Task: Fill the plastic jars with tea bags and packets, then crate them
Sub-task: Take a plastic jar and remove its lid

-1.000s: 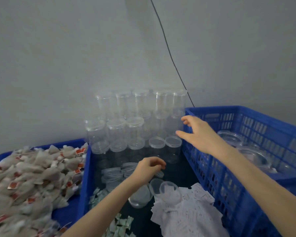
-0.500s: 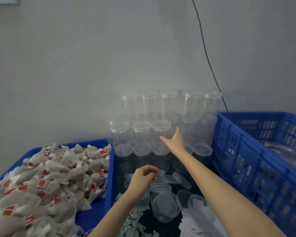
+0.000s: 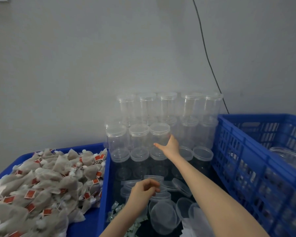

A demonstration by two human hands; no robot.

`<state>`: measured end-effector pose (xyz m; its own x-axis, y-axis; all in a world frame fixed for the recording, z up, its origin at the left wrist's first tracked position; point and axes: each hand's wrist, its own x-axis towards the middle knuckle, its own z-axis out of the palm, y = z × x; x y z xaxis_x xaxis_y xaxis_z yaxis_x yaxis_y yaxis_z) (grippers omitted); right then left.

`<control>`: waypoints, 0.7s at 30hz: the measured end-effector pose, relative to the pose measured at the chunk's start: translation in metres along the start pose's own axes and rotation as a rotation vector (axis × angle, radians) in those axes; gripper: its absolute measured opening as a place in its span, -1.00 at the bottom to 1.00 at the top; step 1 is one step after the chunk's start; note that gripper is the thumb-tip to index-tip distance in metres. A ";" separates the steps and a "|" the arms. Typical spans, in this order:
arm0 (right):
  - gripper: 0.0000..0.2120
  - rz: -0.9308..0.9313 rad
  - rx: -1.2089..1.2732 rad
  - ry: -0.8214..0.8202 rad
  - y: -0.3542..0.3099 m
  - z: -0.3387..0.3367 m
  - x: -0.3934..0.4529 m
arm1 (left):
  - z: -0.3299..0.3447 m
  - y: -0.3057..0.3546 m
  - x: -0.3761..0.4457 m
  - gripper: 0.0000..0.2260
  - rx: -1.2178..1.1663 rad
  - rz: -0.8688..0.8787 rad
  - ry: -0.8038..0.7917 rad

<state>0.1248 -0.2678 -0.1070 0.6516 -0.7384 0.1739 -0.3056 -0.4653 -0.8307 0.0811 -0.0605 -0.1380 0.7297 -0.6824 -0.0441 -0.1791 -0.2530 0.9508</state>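
Plastic jar (image 3: 159, 134), upright w/ lid on, just left of R hand (image 3: 171, 147), fingers spread open on its wall, not yet closed

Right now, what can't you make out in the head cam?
- Right hand: palm side faces away, so whether it grips the clear jar is unclear.
- Left hand: curled fingers hide what they hold, if anything.
- Blue crate: cut off by the right edge; contents mostly unseen.
- Tea bags: red tag print too small.
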 end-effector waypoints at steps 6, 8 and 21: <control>-0.11 -0.022 0.023 0.050 0.007 -0.005 -0.005 | 0.001 0.002 -0.002 -0.78 0.038 0.012 -0.005; -0.11 -0.036 0.024 0.059 0.009 -0.011 -0.010 | 0.001 0.003 -0.004 -0.78 0.035 0.011 -0.005; -0.41 -0.152 0.089 -0.336 0.034 -0.072 -0.117 | -0.016 0.037 -0.008 -0.38 -0.201 0.217 0.022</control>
<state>-0.0119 -0.2321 -0.1181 0.8807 -0.4561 0.1276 -0.1361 -0.5017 -0.8542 0.0788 -0.0536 -0.0976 0.7033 -0.6899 0.1714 -0.1997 0.0396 0.9790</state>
